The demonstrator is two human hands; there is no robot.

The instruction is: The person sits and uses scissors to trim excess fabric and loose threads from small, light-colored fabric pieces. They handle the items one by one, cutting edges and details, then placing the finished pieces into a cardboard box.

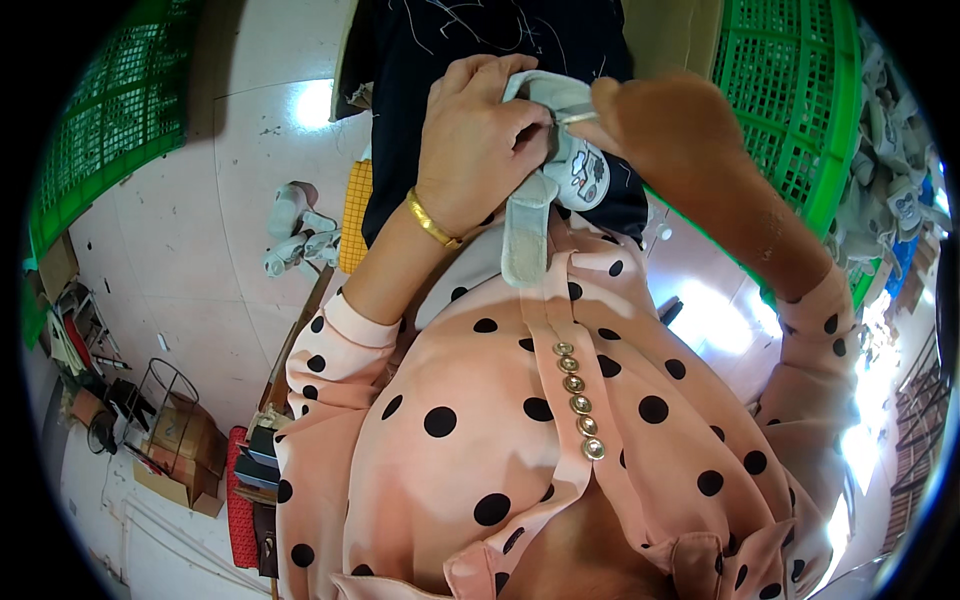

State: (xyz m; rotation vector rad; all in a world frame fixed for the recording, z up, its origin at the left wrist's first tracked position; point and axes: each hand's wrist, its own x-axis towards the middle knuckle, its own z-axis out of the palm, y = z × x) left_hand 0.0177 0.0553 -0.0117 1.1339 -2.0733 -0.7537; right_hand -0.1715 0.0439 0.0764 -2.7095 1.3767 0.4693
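A small pale grey shoe (555,88) rests over the dark cloth on my lap, its opening facing up. My left hand (474,145) is closed around its side, fingers over the far edge and thumb bent at the opening. A wide fastening strap (525,240) hangs loose toward me, and a round patch with a cartoon print (588,178) shows on the shoe. My right hand (665,120), slightly blurred, is in a fist at the right of the shoe. From it a thin pale stick-like piece (578,117) reaches into the opening; its kind is unclear.
Dark cloth (420,50) with loose threads covers my lap. Green plastic crates (785,90) stand at right, beside a heap of similar shoes (890,170). Several pale shoes (290,230) lie on the floor at left, near another green crate (120,120). A cardboard box (185,440) sits lower left.
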